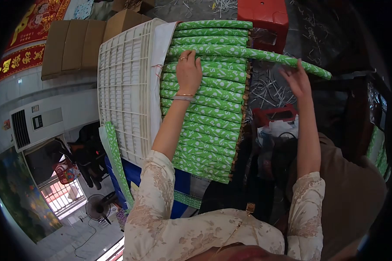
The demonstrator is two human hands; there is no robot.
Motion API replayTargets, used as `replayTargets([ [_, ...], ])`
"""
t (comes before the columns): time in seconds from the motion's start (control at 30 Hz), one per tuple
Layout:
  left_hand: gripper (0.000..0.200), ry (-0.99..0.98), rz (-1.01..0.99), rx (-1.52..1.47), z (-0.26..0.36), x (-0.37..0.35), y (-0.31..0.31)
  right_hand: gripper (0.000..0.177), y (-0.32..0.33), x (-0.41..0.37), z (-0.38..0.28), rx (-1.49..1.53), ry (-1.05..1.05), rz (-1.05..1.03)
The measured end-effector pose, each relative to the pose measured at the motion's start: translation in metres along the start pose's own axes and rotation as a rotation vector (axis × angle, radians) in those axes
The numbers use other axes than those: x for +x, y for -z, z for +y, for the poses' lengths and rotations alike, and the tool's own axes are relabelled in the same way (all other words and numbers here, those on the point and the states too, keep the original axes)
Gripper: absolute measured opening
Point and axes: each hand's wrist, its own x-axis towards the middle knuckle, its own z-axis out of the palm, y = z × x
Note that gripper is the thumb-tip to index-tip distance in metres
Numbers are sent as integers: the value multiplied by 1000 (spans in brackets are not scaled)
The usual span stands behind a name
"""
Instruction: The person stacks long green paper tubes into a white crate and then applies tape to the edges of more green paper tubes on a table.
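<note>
A long green tube with white print (pixel 270 55) lies across the top of a row of similar green printed rolls (pixel 209 111). Its right end sticks out past the row and slopes slightly down. My left hand (pixel 188 71), with a ring and bracelets, has its fingers bent over the tube near its left end. By the protruding end is my right hand (pixel 298 80), its fingers spread and slightly blurred, one of them against the tube. A white plastic slatted basket (pixel 126 91) stands left of the rolls, with white sheeting (pixel 162 48) between them.
A red stool (pixel 263 15) is beyond the rolls at the upper right. Cardboard boxes (pixel 74 45) stand at the upper left. White strip scraps (pixel 270 91) litter the floor. A loose green strip (pixel 117 163) hangs by the basket. A fan (pixel 98 206) is at lower left.
</note>
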Motion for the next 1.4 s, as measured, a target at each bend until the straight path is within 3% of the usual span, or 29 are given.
replayTargets([
  [0.07,26,-2,11,-48,1,1,5,35,-20,-7,16,-112,-57,34],
  [0.13,25,-7,28,-101,2,3,13,36,-37,-20,14,-249,179,31],
  [0.23,25,-34,84,-183,13,-1,23,37,-66,-54,-9,-343,303,46],
  [0.3,25,19,149,-233,27,-6,29,37,-92,-87,-26,-397,376,38],
  [0.33,25,139,127,-304,42,-10,37,37,-104,-104,-34,-463,495,-4],
  [0.37,25,129,141,-327,55,-13,43,37,-117,-122,-41,-528,615,-51],
  [0.43,30,300,38,-517,79,-17,57,38,-152,-162,-53,-616,723,-127],
  [0.47,37,467,-6,-867,85,-18,51,38,-169,-181,-58,-693,808,-200],
  [0.5,37,447,5,-885,98,-17,62,37,-183,-200,-62,-720,873,-284],
  [0.57,39,617,-162,-2091,123,-14,92,36,-207,-242,-64,-744,980,-373],
  [0.63,40,463,-215,-2240,137,-14,112,34,-224,-290,-63,-742,1107,-472],
  [0.7,33,387,22,-2318,161,-19,137,33,-231,-341,-65,-698,1163,-456],
  [0.73,31,347,32,-2419,170,-23,151,33,-230,-366,-65,-651,1186,-427],
  [0.8,29,6,-61,-2637,184,-37,179,32,-228,-405,-65,-593,1209,-484],
  [0.83,31,-71,-42,-2663,190,-43,194,36,-226,-424,-66,-655,1255,-565],
  [0.9,36,-27,60,-2620,200,-61,226,41,-225,-460,-67,-709,1259,-734],
  [1.0,45,-65,306,-2426,201,-91,252,43,-229,-525,-60,-808,1368,-749],
  [1.03,40,-224,159,-2451,208,-103,268,43,-222,-522,-66,-634,1283,-937],
  [1.1,37,-231,-126,-2778,205,-123,281,41,-211,-547,-80,-759,1392,-938],
  [1.17,38,-305,-66,-2674,221,-140,295,39,-188,-577,-93,-752,1361,-837],
  [1.23,37,-336,-127,-2634,221,-151,295,42,-155,-617,-106,-684,1273,-737],
  [1.3,35,-182,147,-2320,251,-156,301,46,-133,-654,-121,-612,1240,-681],
  [1.4,36,-404,-316,-2608,326,-174,322,52,-111,-697,-121,-423,1197,-647],
])
